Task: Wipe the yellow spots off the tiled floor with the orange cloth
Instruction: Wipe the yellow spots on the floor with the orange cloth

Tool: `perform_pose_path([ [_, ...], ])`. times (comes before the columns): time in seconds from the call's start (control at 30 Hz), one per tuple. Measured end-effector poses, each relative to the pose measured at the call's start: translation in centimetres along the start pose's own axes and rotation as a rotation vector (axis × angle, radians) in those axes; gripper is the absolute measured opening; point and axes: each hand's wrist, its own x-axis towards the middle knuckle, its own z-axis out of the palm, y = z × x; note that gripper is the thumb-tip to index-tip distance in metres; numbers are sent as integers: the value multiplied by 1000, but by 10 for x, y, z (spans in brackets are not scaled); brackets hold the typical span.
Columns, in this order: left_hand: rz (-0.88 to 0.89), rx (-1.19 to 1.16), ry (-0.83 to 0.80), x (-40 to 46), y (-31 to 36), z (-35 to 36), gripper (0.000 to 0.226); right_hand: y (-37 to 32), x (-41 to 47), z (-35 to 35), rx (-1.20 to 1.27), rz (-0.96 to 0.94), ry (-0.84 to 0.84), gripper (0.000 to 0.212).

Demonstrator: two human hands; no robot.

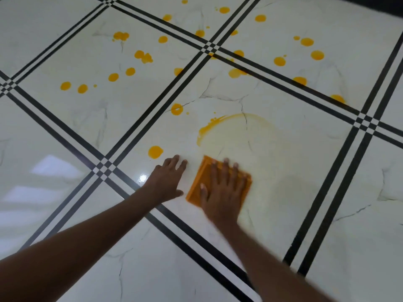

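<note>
Orange cloth (197, 188): folded square, flat on the tiled floor (283, 192).
Right hand (222, 190): fingers straight, pressing the cloth flat.
Left hand (166, 182): fingers spread, resting on the floor just beside the cloth.
Yellow smear (209, 125): arc beyond the cloth.
Yellow spots (113, 77): scattered farther beyond the cloth.
</note>
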Motion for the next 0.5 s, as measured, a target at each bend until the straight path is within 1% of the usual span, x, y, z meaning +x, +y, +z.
perform_pose_path([
  [0.03, 3, -1, -7, 0, -5, 0, 104, 20, 35, 1, -17, -93, -7, 73],
  [0.07, 2, -7, -14, 0, -11, 0, 104, 47, 70, 0, -51, -107, -11, 72],
  [0.1, -4, -16, -22, -1, -14, 2, 105, 78, 99, 0, -75, -33, 24, 71],
  [0.13, -8, -19, -24, 0, -15, 5, 107, 112, 120, -4, -92, 111, 102, 69],
  [0.17, -12, -18, -23, -1, -13, 7, 109, 140, 128, -10, -60, 282, 168, 68],
  [0.2, -17, -15, -21, -2, -10, 10, 111, 154, 122, -16, -7, 442, 229, 68],
  [0.23, -26, -18, -2, -2, -6, 12, 110, 149, 107, -22, 36, 581, 258, 69],
  [0.27, -30, -29, 25, -3, 0, 13, 109, 132, 82, -28, 31, 670, 265, 70],
  [0.3, -23, -45, 54, -2, 4, 12, 108, 108, 49, -30, -8, 668, 228, 72],
  [0.33, -7, -60, 75, -1, 7, 10, 108, 83, 17, -28, -47, 561, 167, 74],
  [0.37, 16, -62, 78, 2, 9, 7, 109, 62, -4, -25, -46, 413, 105, 76],
  [0.4, 35, -60, 70, 5, 9, 4, 112, 52, -8, -19, -66, 267, 63, 78],
  [0.43, 38, -63, 55, 9, 8, 1, 115, 51, 8, -15, -77, 108, 11, 79],
  [0.47, 31, -68, 37, 12, 6, 0, 118, 61, 41, -12, -98, -40, -7, 78],
  [0.5, 22, -68, 26, 15, 4, -1, 122, 75, 78, -10, -108, -125, -30, 76],
])
